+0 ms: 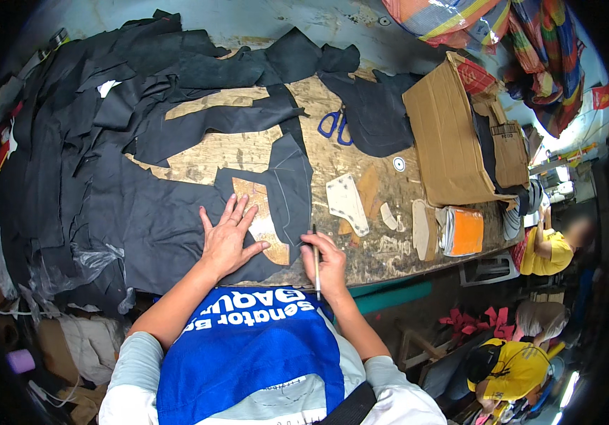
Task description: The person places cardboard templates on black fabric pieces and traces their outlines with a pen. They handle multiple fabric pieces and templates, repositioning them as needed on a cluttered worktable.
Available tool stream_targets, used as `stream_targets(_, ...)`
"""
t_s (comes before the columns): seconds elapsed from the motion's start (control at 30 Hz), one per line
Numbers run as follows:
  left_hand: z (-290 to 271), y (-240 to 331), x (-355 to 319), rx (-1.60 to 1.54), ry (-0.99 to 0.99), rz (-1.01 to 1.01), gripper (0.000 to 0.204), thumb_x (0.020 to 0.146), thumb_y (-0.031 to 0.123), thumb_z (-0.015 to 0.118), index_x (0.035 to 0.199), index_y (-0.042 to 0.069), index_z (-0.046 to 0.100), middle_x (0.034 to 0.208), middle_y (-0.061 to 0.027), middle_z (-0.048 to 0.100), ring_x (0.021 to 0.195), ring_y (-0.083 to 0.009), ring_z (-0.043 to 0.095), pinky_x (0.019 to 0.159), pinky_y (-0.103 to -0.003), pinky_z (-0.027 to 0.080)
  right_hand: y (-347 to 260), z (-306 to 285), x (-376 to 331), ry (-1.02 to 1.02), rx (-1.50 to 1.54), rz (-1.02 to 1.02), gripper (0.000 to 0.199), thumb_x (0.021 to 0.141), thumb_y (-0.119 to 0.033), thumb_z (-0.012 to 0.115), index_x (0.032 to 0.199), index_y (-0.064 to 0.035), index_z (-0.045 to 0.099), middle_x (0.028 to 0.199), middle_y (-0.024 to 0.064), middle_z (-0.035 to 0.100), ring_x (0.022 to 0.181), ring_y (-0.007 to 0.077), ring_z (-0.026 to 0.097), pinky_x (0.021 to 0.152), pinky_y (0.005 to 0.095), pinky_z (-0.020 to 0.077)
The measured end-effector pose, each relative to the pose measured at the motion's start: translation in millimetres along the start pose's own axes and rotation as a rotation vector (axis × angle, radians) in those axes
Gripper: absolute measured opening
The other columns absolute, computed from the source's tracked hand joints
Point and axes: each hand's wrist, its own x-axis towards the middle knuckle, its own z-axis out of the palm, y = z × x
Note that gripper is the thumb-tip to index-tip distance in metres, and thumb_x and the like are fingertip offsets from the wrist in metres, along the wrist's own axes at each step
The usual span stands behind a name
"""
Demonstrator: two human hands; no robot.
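My left hand (225,239) lies with spread fingers on a tan and white pattern piece (270,234), pressing it against a black sheet of leather-like material (292,159). Pale outlines run across that sheet to the right of the pattern. Just right of the pattern's lower end, my right hand (329,263) grips a slim pen (316,268). It stands close to the sheet's right edge; whether its tip touches the material cannot be made out. Beyond the right hand lies a white pattern piece (347,202) on the worn wooden table (311,95).
Black material (106,177) is heaped across the table's left and far sides. Blue-handled scissors (334,129) lie partly under black pieces. A cardboard box (439,134) and an orange-and-white packet (463,231) stand to the right. People in yellow shirts (513,368) are beyond the table.
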Motion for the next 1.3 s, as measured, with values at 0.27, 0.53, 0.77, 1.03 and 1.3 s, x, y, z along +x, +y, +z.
stream_targets(0.27,-2,-5,5,-0.036,-0.013,0.029,0.075,0.077,0.05,0.065,0.136,0.01,0.043,0.15,-0.0112,0.025,0.141,-0.0277,0.018,0.102,-0.071,0.002,8,-16,5,-0.011,0.334,0.172,0.024,0.091,-0.009,0.057,0.11,0.006,0.059,0.088,0.0098,0.065,0.08,0.0144,0.064,0.069,0.0249,0.053)
stream_targets(0.53,-2,-6,5,-0.088,-0.012,0.025,0.074,0.077,0.046,0.067,0.136,0.008,0.043,0.15,-0.0127,0.025,0.141,-0.0285,0.017,0.103,-0.07,0.001,-4,-9,5,-0.198,0.513,0.285,0.01,0.089,-0.006,0.061,0.094,0.0024,0.06,0.086,0.0062,0.062,0.074,0.0109,0.061,0.065,0.0225,0.0498)
stream_targets(0.77,-1,-7,6,-0.082,-0.015,0.021,0.074,0.078,0.045,0.067,0.137,0.008,0.041,0.151,-0.0126,0.024,0.141,-0.0274,0.015,0.102,-0.071,0.002,-9,-9,14,-0.536,0.195,0.073,0.008,0.087,-0.006,0.062,0.085,0.0013,0.062,0.083,0.0068,0.06,0.074,0.0129,0.057,0.065,0.0261,0.0453)
stream_targets(1.03,-15,-5,6,-0.054,-0.096,0.032,0.103,0.057,0.055,0.078,0.139,0.007,0.038,0.151,-0.0111,0.022,0.142,-0.0261,0.015,0.102,-0.071,0.004,-21,-5,32,-0.673,0.046,-0.181,0.009,0.081,-0.006,0.067,0.081,0.0018,0.063,0.078,0.0119,0.063,0.073,0.0253,0.061,0.064,0.0327,0.048)
stream_targets(1.3,-11,-7,9,-0.096,-0.105,0.014,0.116,0.049,0.056,0.082,0.141,0.006,0.032,0.151,-0.0137,0.02,0.142,-0.0276,0.011,0.103,-0.071,0.004,-26,37,58,-0.609,0.111,-0.158,0.011,0.079,-0.007,0.068,0.079,0.0032,0.065,0.08,0.0138,0.064,0.07,0.0263,0.063,0.062,0.0329,0.0493)
